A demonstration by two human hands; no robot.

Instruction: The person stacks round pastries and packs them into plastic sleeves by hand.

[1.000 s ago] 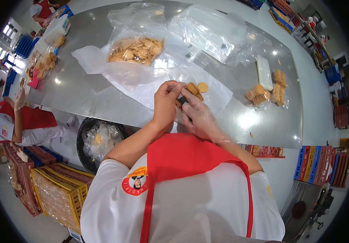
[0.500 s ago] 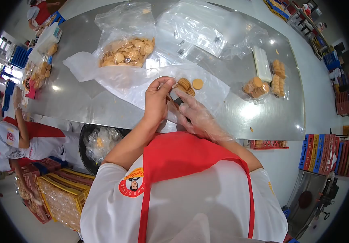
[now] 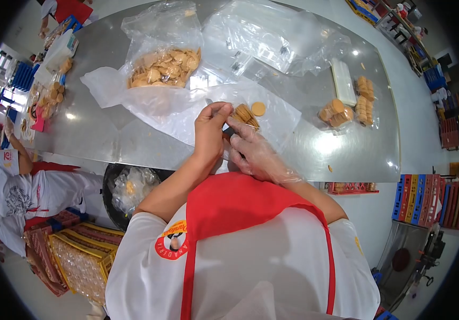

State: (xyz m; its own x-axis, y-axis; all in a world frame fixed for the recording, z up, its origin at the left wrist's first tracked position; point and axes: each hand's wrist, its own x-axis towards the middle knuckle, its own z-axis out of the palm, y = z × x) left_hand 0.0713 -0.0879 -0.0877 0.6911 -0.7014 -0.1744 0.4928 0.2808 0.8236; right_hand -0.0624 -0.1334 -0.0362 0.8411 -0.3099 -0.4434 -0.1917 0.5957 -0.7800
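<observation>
My bare left hand pinches the edge of a clear plastic bag near the middle of the table's front. Against it, my right hand, in a clear plastic glove, is closed around a small dark object, partly hidden by the fingers. Just beyond the fingertips lie several round cookies in a row, with a single cookie beside them on a white sheet. Farther back on the left, a large clear bag holds many loose cookies.
Clear empty bags lie at the back of the metal table. To the right are a white stack and packed cookies. A black bin stands below the front edge. A co-worker is at the left.
Both my hands have shifted slightly, staying close together at the cookies. The view has moved a little. The co-worker at the left has changed posture.
</observation>
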